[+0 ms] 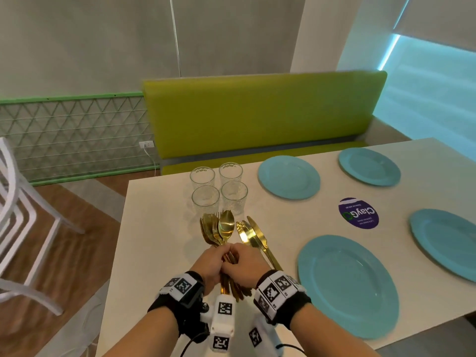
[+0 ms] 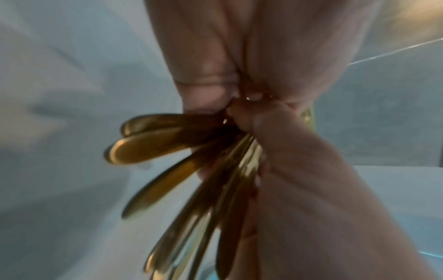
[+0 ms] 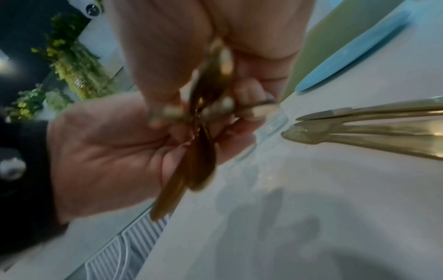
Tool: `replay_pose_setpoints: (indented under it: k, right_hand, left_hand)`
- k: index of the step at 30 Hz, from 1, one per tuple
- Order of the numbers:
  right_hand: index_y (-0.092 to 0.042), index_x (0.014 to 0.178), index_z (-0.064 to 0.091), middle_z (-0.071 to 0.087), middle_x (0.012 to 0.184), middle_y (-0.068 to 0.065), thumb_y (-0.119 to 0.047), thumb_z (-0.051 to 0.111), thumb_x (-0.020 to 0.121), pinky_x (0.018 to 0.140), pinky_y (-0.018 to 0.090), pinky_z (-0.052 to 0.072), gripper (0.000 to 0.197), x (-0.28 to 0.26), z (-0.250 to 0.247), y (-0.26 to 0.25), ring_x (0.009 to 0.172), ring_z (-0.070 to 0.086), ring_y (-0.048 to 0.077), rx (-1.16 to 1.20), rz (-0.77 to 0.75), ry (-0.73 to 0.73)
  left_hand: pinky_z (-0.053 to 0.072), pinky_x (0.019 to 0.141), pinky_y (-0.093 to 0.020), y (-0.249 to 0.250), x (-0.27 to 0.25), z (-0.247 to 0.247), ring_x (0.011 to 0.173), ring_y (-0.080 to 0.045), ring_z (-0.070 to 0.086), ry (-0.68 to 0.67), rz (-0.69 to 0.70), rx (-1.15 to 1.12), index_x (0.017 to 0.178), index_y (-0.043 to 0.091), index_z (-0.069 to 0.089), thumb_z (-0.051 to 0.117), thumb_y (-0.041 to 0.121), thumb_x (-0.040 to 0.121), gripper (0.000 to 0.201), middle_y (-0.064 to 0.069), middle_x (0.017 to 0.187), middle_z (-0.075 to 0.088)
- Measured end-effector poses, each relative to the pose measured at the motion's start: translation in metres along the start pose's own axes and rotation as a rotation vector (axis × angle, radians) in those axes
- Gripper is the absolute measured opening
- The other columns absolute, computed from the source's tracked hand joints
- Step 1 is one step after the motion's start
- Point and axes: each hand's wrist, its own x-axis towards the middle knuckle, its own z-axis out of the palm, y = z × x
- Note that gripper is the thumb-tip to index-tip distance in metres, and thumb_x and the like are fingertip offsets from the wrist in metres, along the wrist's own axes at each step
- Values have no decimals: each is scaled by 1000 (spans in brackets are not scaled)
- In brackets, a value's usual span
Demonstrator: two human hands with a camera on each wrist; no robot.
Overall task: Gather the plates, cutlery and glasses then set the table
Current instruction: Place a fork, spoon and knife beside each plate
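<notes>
— Both hands, what do they hold?
— Left hand (image 1: 210,264) and right hand (image 1: 243,266) grip 1 bundle of gold forks and spoons (image 1: 219,231) above the bench (image 1: 159,253); fingers curled, likely overlapping.
— Elsewhere?
— Knives (image 1: 253,234) lie beside 4 glasses (image 1: 219,188); 4 blue plates (image 1: 345,284) are laid out.

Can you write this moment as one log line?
both hands grip gold cutlery bundle | knives on table | glasses grouped

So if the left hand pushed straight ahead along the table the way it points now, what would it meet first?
Probably the near-left glass: the left hand points away toward the four glasses, with the gold forks and spoons it grips leading. Depth is unclear.
</notes>
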Motion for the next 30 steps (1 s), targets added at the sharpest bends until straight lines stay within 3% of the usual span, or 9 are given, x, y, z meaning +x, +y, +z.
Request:
replay_pose_setpoints:
  k: [1,3,7,10,13,18,23,26,30]
  right_hand:
    - [-25,89,63,56,78,-8,-27,57,84,66,18,41,8,-2,-6,1,74,53,9,48,-3,-12]
    - [-25,73,62,56,67,-8,-24,53,87,62,21,42,16,-6,-19,3,63,51,9,242,48,-11]
    - [-3,86,69,62,76,5,-25,49,94,69,32,47,31,-9,-35,5,67,55,16,366,130,42]
    - [-19,75,69,67,77,-1,-24,52,94,79,34,55,26,-12,-42,9,74,62,16,427,141,80]
    - [-22,68,66,63,68,-7,-19,58,90,56,20,46,24,-19,-52,14,60,56,9,593,209,106]
    - [-18,67,65,61,63,-3,-19,62,88,52,20,41,22,-26,-65,28,53,52,8,705,268,153]
    - [-17,64,65,65,66,2,-24,69,83,55,24,47,21,-31,-78,48,55,57,12,737,311,251]
    - [-15,65,62,65,67,4,-22,67,85,42,21,38,22,-32,-94,64,42,48,9,736,330,324]
    - [-16,66,60,62,67,-1,-23,66,86,45,21,35,22,-29,-132,95,46,43,12,611,357,378]
  left_hand:
    - [50,69,-31,2,0,1,80,-22,62,-29,6,-16,96,2,63,39,20,97,30,-15,88,65]
    - [53,71,-33,6,-1,3,81,-24,63,-86,11,-61,97,2,63,36,19,98,32,-17,89,66]
    - [53,71,-37,14,-5,17,75,-25,61,-165,19,-57,104,0,61,36,17,97,31,-18,87,62]
    - [52,70,-37,20,-11,30,70,-24,60,-203,18,-29,95,5,64,37,14,97,29,-14,78,62]
    - [55,70,-37,28,-14,41,76,-27,63,-237,8,-32,105,3,62,39,10,94,26,-17,87,64]
    - [52,64,-32,32,-14,58,72,-23,63,-249,-3,13,99,7,62,44,9,91,20,-11,77,64]
    - [50,66,-33,31,-9,82,65,-22,60,-208,-11,47,83,6,65,46,14,92,22,-10,68,61]
    - [51,68,-36,33,0,100,66,-26,62,-146,-42,2,81,3,60,44,11,93,22,-14,70,63]
    - [50,68,-38,39,17,122,63,-26,57,-38,-80,-82,86,3,53,43,10,95,16,-14,69,57]
